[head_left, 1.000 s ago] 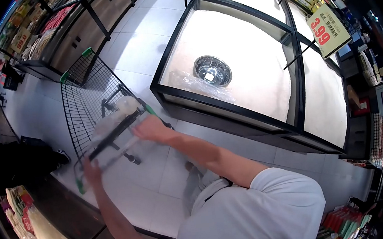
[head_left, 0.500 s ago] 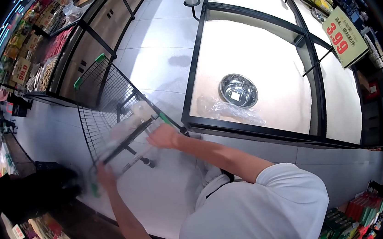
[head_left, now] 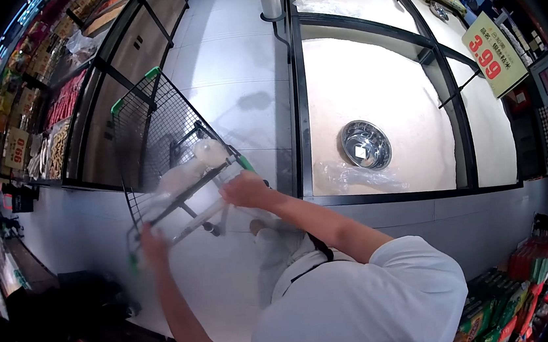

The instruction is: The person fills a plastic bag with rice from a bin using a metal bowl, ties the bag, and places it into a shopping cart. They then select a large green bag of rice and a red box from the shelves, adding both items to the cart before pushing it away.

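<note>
A wire shopping cart (head_left: pixel 164 125) with green corner caps stands in the aisle ahead of me. My right hand (head_left: pixel 244 188) is closed around the right end of its handle bar (head_left: pixel 201 221). At the bar's left end, my left hand (head_left: pixel 155 247) is curled around it, a little smeared by motion. Inside the cart, near the handle, lie pale bagged goods (head_left: pixel 209 153), whose kind I cannot make out. The cart's left side is blurred.
Right of the cart stands a black-framed bin (head_left: pixel 298 112) of white grain, holding a steel bowl (head_left: pixel 366 145) and a clear plastic bag (head_left: pixel 353 175). A price sign (head_left: pixel 495 54) rises beyond. Shelving (head_left: pixel 95 132) lines the left; a dark shape (head_left: pixel 69 309) is at lower left.
The view has turned slightly, so the grain bin sits squarer and its bowl farther right. Cart and hands stay together, and both hands keep their places on the bar.
</note>
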`<action>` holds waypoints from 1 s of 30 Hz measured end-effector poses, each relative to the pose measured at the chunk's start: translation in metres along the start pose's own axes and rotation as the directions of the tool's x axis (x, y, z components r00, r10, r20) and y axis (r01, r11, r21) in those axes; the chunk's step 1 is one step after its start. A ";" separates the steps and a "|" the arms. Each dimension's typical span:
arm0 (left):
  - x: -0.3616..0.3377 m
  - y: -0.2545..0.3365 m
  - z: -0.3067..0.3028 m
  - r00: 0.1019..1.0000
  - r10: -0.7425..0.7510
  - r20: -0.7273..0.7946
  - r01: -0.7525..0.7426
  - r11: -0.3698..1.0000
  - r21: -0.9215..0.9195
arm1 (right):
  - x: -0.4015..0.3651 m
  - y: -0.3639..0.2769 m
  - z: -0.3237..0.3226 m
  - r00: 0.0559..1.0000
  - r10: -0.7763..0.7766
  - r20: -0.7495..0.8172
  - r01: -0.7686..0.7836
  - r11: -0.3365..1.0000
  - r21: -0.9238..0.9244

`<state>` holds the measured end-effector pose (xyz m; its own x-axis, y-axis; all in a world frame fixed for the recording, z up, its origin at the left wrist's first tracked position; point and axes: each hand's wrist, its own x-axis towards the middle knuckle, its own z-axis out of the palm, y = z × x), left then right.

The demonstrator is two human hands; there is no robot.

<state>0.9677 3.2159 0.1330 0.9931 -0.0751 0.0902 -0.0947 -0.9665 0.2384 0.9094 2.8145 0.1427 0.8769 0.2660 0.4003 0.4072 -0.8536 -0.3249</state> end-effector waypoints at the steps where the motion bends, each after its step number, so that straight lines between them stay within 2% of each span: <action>1: 0.017 0.001 -0.003 0.999 0.040 -0.011 -0.040 0.999 -0.002 | 0.012 0.003 -0.001 0.998 0.022 -0.060 -0.020 0.999 0.025; 3: 0.054 0.009 -0.006 0.998 0.065 -0.008 -0.065 0.998 0.000 | 0.037 0.011 -0.004 0.991 0.056 -0.122 -0.051 0.998 0.040; 4: 0.073 0.015 -0.008 0.999 0.051 0.006 -0.051 0.999 0.004 | 0.052 0.017 -0.002 0.995 0.101 -0.021 -0.100 0.994 0.042; 6: 0.110 0.023 -0.010 0.998 0.055 0.026 -0.055 0.998 0.002 | 0.073 0.025 0.000 0.982 0.170 0.080 -0.170 0.985 -0.002; 8: 0.144 0.032 -0.015 0.995 0.092 0.037 -0.091 0.996 -0.012 | 0.100 0.035 0.008 0.963 0.253 0.092 -0.251 0.967 -0.034; 9: 0.162 0.048 -0.026 0.992 0.118 0.049 -0.111 0.984 -0.137 | 0.112 0.042 0.011 0.951 0.294 0.097 -0.290 0.956 -0.050; 12: 0.221 0.053 -0.010 0.983 0.175 0.057 -0.168 0.980 -0.105 | 0.141 0.065 0.014 0.936 0.348 0.051 -0.345 0.937 -0.054; 15: 0.262 0.073 -0.010 0.981 0.153 0.117 -0.142 0.985 -0.099 | 0.167 0.088 0.017 0.930 0.367 -0.004 -0.365 0.925 -0.108; 18: 0.310 0.090 -0.004 0.972 0.194 0.130 -0.179 0.977 -0.115 | 0.191 0.117 0.021 0.917 0.397 -0.033 -0.398 0.908 -0.129; 23: 0.383 0.149 0.005 0.956 0.238 0.169 -0.213 0.965 -0.150 | 0.223 0.184 0.013 0.905 0.405 -0.128 -0.422 0.894 -0.152; 28: 0.457 0.209 0.036 0.936 0.254 0.244 -0.246 0.967 -0.061 | 0.246 0.257 -0.002 0.870 0.455 -0.190 -0.484 0.860 -0.159; 30: 0.484 0.233 0.053 0.935 0.299 0.189 -0.284 0.953 -0.100 | 0.255 0.291 -0.006 0.862 0.466 -0.199 -0.498 0.853 -0.158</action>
<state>1.4297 2.9410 0.1809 0.9138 -0.4054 -0.0269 -0.3798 -0.8758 0.2980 1.2497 2.6314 0.1553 0.8948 -0.2577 0.3646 -0.1294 -0.9312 -0.3407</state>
